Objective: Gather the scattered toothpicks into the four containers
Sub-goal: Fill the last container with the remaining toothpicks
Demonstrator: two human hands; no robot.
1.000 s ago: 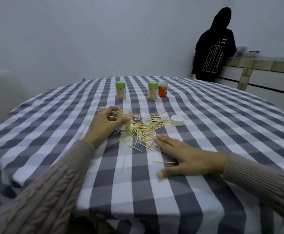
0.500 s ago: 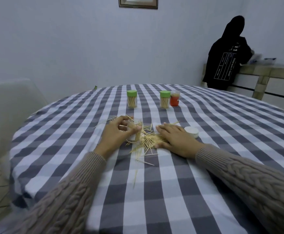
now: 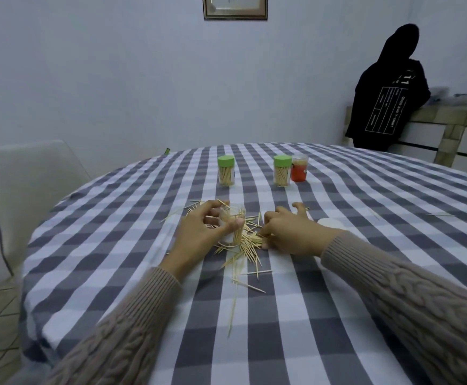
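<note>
Round counter (image 3: 365, 245) in grey check cloth. Left hand (image 3: 199, 234) grips the open clear container (image 3: 233, 225), upright, partly filled. Right hand (image 3: 288, 234), fingers curled, pinches at the toothpick pile (image 3: 247, 243) just beside it. Sticks lie flat, long axes pointing every way; some strays lie nearer. Two green-lidded jars (image 3: 225, 170) stand capped far back. Advice: align a bunch parallel before dropping it in endwise.

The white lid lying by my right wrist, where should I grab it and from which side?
Pinch the white lid by its rim, coming straight down from above. It looks like it lies flat on the tablecloth, low and round, so its sides offer little to hold. The right hand is nearest; its wrist partly hides the lid.
</note>
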